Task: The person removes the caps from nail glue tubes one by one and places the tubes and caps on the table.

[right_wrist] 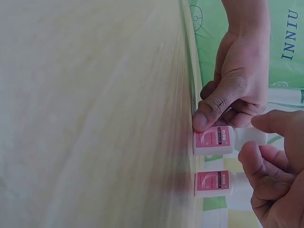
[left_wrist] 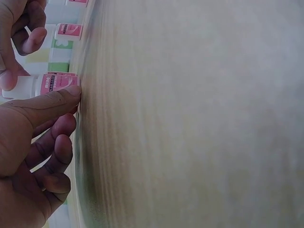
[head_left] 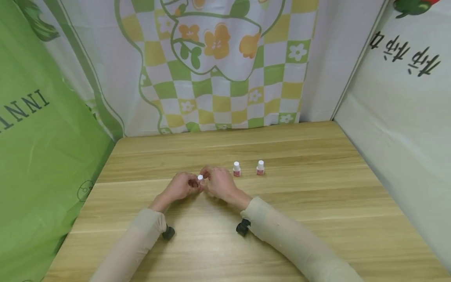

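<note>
A small white nail glue bottle [left_wrist: 59, 84] with a pink label stands upright on the table, its white cap [head_left: 200, 178] on top. My left hand [head_left: 181, 186] pinches the bottle's body low down, thumb across the label. From the other side, the right hand [head_left: 220, 183] has thumb and forefinger at the cap, pinching it. Two similar bottles stand upright to the right of the hands: a nearer bottle [head_left: 237, 169] and a farther bottle [head_left: 260, 168]. In the right wrist view, a second labelled bottle [right_wrist: 212, 184] shows beside the held one.
The wooden table [head_left: 289, 235] reaches back to a checked, flowered curtain [head_left: 222, 94]. Green fabric [head_left: 42, 137] hangs at the left and a white sheet [head_left: 398, 129] at the right. Dark wrist cameras sit under both sleeves.
</note>
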A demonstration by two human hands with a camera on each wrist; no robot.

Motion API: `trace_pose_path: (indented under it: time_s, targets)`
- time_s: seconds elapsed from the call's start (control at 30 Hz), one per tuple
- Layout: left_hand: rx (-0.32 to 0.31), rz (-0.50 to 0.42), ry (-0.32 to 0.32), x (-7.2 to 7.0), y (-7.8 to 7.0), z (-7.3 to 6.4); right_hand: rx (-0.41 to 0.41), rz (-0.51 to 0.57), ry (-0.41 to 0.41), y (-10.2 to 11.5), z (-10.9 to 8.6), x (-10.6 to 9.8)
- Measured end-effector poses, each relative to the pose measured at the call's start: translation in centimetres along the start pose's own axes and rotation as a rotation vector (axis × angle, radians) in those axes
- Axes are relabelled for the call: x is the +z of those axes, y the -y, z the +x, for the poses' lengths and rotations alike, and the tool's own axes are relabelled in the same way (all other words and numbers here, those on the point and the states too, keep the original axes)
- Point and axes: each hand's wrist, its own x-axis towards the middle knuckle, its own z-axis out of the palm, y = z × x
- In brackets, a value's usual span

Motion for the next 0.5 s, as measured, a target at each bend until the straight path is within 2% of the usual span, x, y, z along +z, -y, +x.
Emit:
trace_pose_path:
  time_s: [0.13, 0.37, 0.5]
  targets:
    - [-0.021, -0.015, 0.011, -0.04, -0.13, -0.08, 0.007, 0.024, -0.008, -0.04, -0.01, 0.02]
    - [-0.003, -0.008, -0.005, -0.02, -0.1, -0.04, 0.004, 0.0, 0.001, 0.19, -0.03, -0.03]
    - [-0.012, -0.013, 0.005, -0.02, -0.07, -0.07, 0.003, -0.012, 0.007, 0.25, -0.04, -0.08]
